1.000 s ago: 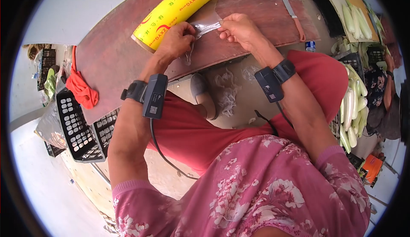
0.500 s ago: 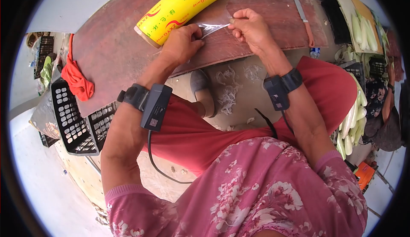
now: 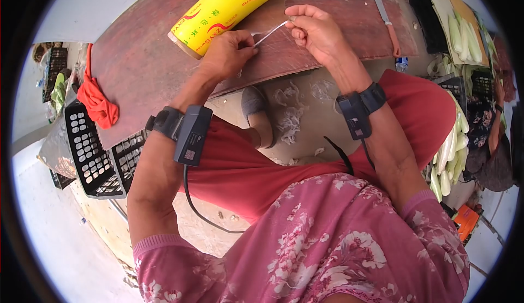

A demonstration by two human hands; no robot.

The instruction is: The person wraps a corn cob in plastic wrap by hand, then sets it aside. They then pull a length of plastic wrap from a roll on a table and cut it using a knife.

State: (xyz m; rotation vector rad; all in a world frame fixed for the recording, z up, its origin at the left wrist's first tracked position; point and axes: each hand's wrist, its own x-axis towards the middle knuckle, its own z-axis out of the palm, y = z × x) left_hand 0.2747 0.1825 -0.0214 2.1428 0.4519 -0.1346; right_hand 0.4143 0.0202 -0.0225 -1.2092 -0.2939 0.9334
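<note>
A thin whitish strip of clear film [image 3: 271, 34] stretches between my two hands above the reddish-brown table [image 3: 153, 57]. My left hand [image 3: 228, 52] pinches its lower end, close beside the left end of a yellow printed wrap roll [image 3: 218, 16]. At the upper end, the fingertips of my right hand [image 3: 315, 30] are closed on the strip, over the table. The roll lies slantwise along the table's far side.
A knife [image 3: 386, 22] with a pinkish handle lies at the table's right. Red cloth [image 3: 98, 101] hangs at the left edge above black crates [image 3: 87, 150]. Film scraps [image 3: 289, 120] litter the floor. Pale green vegetables [image 3: 452, 156] and part of another person [image 3: 494, 134] are at right.
The film between my hands has narrowed from a wider shiny piece to a thin strip. My hands are slightly farther apart, the left lower-left and the right a little higher.
</note>
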